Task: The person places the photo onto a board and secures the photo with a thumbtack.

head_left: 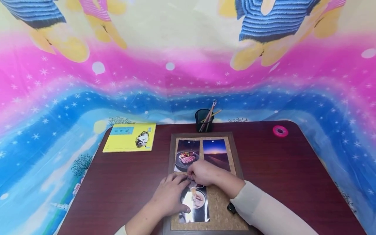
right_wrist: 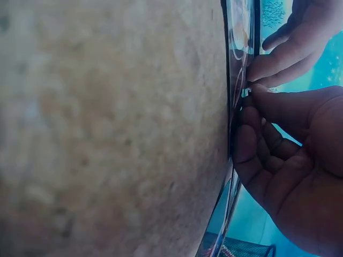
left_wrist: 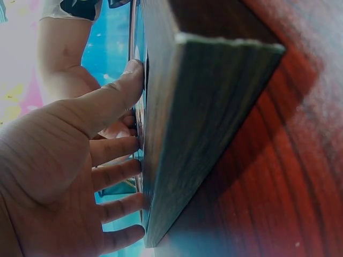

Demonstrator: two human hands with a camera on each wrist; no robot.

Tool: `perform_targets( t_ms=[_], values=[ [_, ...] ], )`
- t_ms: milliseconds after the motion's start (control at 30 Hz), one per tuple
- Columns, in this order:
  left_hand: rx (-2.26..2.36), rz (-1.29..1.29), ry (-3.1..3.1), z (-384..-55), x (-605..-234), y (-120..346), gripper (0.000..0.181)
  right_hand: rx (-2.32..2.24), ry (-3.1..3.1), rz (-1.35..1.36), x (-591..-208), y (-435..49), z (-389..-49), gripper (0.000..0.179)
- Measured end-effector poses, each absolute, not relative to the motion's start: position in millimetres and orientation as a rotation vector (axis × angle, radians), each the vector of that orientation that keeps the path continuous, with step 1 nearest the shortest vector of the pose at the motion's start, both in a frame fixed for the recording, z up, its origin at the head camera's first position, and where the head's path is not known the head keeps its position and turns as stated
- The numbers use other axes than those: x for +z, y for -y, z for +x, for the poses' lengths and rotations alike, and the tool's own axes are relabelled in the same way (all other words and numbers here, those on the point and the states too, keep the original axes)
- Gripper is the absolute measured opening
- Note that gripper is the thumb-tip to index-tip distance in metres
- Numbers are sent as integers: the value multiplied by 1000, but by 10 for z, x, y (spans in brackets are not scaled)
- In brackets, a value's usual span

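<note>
A framed corkboard [head_left: 226,213] lies on the table, with a glossy photo of a bowl of food [head_left: 201,213] on its lower left part. My left hand [head_left: 169,197] rests on that photo's left side, fingers spread and fairly straight, thumb on the print. At the photo's top edge my right hand [head_left: 204,173] pinches a small clear pin [right_wrist: 246,92] between thumb and curled fingers; the pin is mostly hidden. Above are a photo of sliced meat on a plate [head_left: 188,157] and a photo of a sunset [head_left: 215,153], each with a small pin at its top.
Behind the board stands a black mesh cup [head_left: 202,117] with several pencils. A yellow book [head_left: 129,138] lies at the back left, a pink round object [head_left: 280,131] at the back right. Beneath the right sleeve a black object [head_left: 231,208] shows partly.
</note>
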State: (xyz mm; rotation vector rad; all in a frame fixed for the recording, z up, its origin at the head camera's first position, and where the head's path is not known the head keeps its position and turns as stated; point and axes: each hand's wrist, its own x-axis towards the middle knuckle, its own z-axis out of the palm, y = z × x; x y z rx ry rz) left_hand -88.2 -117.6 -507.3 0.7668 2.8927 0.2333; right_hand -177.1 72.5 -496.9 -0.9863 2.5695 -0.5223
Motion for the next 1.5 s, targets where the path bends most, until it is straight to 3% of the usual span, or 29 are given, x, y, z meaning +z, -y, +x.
perform_targets(
  t_ms=[400, 1500],
  values=[
    [227, 774, -2903, -879, -5090, 1189, 103, -400, -2538, -937, -4906, -653, -1770, 16],
    [235, 768, -2896, -894, -5065, 1181, 102, -695, -2439, -898, -5010, -784, -2012, 10]
  ],
)
